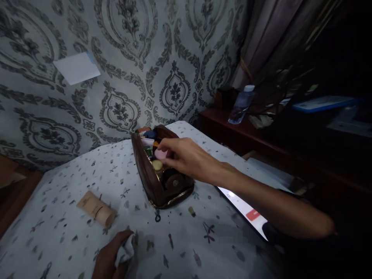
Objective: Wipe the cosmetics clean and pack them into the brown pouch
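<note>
An unzipped brown toiletry bag (142, 174) lies on the patterned bedsheet (180, 248), packed with several small bottles and containers. My right hand (186, 157) reaches over its opening from the right, with fingers closed at a rounded pale pink item (161, 154) whose kind I cannot make out. Just below that item a yellowish-capped container (157, 167) shows inside the bag. At the bottom, my left hand (110, 255) grips a crumpled white tissue (125, 251). A beige squeeze tube (95, 208) lies on the sheet above and left of my left hand.
Under my right forearm a tablet with a lit screen (247, 211) lies on the bed. A clear water bottle (241, 104) stands on a dark red wooden ledge (215, 120). Patterned wallpaper (122, 77) backs the bed, with a white paper (78, 69) on it.
</note>
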The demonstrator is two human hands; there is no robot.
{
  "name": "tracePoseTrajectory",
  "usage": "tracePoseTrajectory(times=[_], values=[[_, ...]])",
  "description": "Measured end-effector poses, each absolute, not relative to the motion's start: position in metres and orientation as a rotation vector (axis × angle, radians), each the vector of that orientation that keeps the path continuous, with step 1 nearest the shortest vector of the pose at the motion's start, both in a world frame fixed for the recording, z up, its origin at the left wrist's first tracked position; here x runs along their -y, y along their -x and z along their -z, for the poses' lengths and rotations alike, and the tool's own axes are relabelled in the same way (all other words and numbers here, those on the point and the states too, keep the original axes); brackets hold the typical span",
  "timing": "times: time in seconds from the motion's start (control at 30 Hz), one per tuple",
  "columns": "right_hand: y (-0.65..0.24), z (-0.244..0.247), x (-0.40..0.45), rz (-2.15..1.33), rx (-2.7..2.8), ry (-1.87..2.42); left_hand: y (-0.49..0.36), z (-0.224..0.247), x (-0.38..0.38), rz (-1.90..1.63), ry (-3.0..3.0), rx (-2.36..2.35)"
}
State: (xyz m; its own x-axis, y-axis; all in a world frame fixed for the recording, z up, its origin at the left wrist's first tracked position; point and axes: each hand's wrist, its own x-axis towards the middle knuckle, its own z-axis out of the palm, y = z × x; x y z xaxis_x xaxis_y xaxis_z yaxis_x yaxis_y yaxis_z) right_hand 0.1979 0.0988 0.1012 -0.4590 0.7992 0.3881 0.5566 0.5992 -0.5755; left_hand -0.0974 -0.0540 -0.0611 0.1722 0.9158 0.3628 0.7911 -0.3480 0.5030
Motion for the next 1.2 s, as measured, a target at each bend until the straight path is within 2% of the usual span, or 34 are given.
tracePoseTrajectory(times=[0.17, 0.33, 0.47, 0.57, 0.63, 0.77, 0.87, 1.2], values=[[-0.224, -0.11, -0.063, -0.429, 1.855, 1.124, 0.101, 0.055, 0.055, -0.976, -2.237, -1.734], [-0.246, -0.09, -0.039, -0.482, 1.859, 1.248, 0.115, 0.047, 0.052, -0.921, -2.328, -1.794], [-0.25, -0.074, -0.021, -0.555, 1.934, 1.27, 0.118, 0.036, 0.048, -1.017, -2.257, -1.947], [-0.248, -0.068, -0.013, -0.503, 2.036, 1.23, 0.117, 0.025, 0.046, -1.102, -2.157, -2.029], [-0.244, -0.07, -0.017, -0.342, 2.118, 1.162, 0.116, 0.02, 0.046, -1.154, -2.071, -2.058], [-0.232, -0.088, -0.048, 0.018, 2.441, 0.986, 0.112, 0.02, 0.047, -1.187, -2.036, -2.016], [-0.218, -0.104, -0.077, 0.099, 2.753, 0.856, 0.108, 0.025, 0.049, -1.127, -2.079, -1.934], [-0.178, -0.129, -0.115, 0.141, 3.17, 1.194, 0.124, 0.068, 0.052, -1.066, -2.192, -1.852]])
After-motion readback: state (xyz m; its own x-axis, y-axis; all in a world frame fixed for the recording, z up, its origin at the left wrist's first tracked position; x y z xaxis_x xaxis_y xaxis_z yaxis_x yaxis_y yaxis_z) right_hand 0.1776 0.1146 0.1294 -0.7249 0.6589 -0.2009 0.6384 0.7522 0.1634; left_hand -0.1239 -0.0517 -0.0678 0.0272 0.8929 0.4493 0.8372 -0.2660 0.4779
